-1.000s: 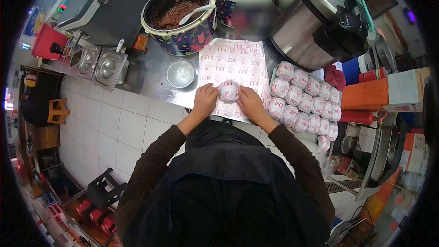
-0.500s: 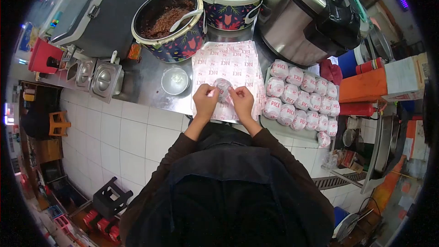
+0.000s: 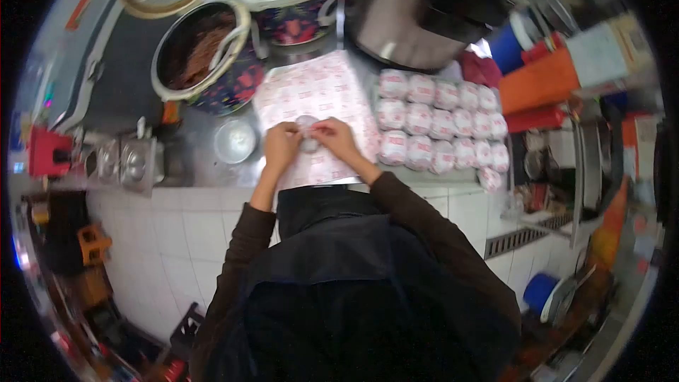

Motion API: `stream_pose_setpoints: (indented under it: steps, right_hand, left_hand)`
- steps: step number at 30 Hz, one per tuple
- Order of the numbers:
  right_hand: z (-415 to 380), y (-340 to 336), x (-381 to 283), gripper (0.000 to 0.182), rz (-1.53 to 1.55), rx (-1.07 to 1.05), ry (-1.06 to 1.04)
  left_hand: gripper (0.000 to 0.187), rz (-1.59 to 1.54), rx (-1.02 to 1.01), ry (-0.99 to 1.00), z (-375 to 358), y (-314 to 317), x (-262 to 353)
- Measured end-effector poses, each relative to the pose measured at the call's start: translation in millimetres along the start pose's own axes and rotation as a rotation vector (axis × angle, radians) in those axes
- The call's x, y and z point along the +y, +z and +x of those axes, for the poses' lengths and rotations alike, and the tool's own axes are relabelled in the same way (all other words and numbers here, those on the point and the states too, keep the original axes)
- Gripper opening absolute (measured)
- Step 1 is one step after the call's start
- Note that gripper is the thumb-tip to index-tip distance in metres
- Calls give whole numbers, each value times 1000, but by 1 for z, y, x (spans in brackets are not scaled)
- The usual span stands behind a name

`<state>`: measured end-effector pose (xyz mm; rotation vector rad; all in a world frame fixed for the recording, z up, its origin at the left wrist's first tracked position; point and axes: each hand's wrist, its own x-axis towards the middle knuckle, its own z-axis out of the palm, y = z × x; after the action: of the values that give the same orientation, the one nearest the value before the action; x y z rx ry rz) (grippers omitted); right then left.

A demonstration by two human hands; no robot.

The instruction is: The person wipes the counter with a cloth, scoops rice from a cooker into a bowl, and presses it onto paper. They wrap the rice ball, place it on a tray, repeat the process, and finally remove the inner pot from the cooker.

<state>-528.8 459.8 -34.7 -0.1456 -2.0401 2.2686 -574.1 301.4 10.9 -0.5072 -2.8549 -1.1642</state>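
Note:
A small paper-wrapped bundle (image 3: 308, 134) lies on a stack of printed wrapping paper (image 3: 329, 95). From the left, my left hand (image 3: 283, 143) pinches its edge with closed fingers. My right hand (image 3: 335, 139) is closed on the opposite edge, its fingertips at the top of the bundle. A round metal bowl (image 3: 235, 141) stands left of the paper. Several rows of wrapped bundles printed in red (image 3: 419, 119) sit on a tray (image 3: 438, 178) at the right. The frame is somewhat blurred.
Behind the bowl stands an open patterned pot (image 3: 230, 83) of brown food with a white spoon. Beside it are a lidded pot (image 3: 290, 22) and a large metal cooker (image 3: 396, 28). Lidded metal containers (image 3: 138, 163) are at the left.
The view has shifted, so the counter items appear further left. My hands have come closer together over the bundle, my right hand now reaching across its top.

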Motion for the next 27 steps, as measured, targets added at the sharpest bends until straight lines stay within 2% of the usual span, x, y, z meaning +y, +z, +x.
stream_pose_setpoints:
  steps: [2,3,4,5,7,10,13,14,17,20,23,25,27]
  right_hand:
    - [7,0,11,10,-251,54,-97]
    - [8,4,2,13,-301,117,-124]
    - [7,7,-8,17,-433,158,-180]
    - [6,11,-15,18,-660,282,-384]
    - [2,20,-29,11,-617,322,-418]
    - [-5,25,-27,14,-780,161,-431]
    - [-14,32,-28,25,-1064,77,-484]
    - [-19,35,-28,29,-1122,144,-512]
    - [-32,44,-40,41,-1283,360,-597]
    - [-5,29,-45,50,-1037,49,-92]
    - [21,-3,-53,51,-800,82,134]
    - [6,-36,-53,50,-459,243,0]
    - [-39,-75,-73,45,-487,575,-179]
  left_hand:
    - [22,11,-191,-187,12,-5,5]
    - [25,49,-95,-92,11,10,-17]
    - [32,57,-66,-3,9,7,-11]
    - [36,51,-52,7,6,7,-10]
    - [39,7,-123,-82,3,6,-14]
    - [41,-102,-127,-96,-3,11,-15]
    - [43,-614,-248,-418,-2,1,-11]
    - [44,-769,-295,-505,0,5,-25]
    - [42,-898,-334,-626,3,-5,-12]
    - [42,-979,-351,-540,8,-16,15]
    - [42,-1118,-402,-467,12,-24,43]
    - [41,-1078,-418,-405,8,-29,51]
    - [41,-933,-383,-303,6,-28,60]
